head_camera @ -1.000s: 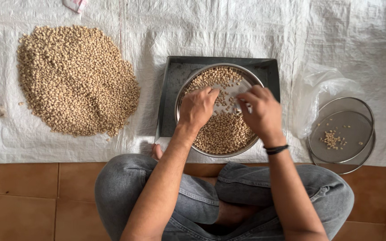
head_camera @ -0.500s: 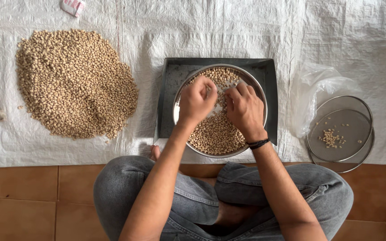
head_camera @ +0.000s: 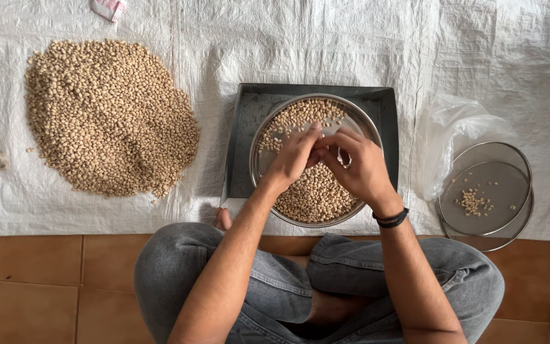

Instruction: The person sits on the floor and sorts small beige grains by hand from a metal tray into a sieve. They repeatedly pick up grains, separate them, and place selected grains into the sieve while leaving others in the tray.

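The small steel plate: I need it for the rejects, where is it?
The small steel plate lies right of the grey tray, beside the right hand.

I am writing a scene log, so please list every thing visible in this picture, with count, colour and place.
pile of beige round beans: one, beige, left on the sheet
white woven plastic sheet: one, white, over the floor
round steel plate of beans: one, silver, centre, in the tray
dark grey rectangular metal tray: one, under the plate
stacked round steel plates with few beans: silver, right
clear plastic bag: one, beside them
brown tiled floor: bottom
left hand: over the plate
right hand: fingers meeting the left, black wristband
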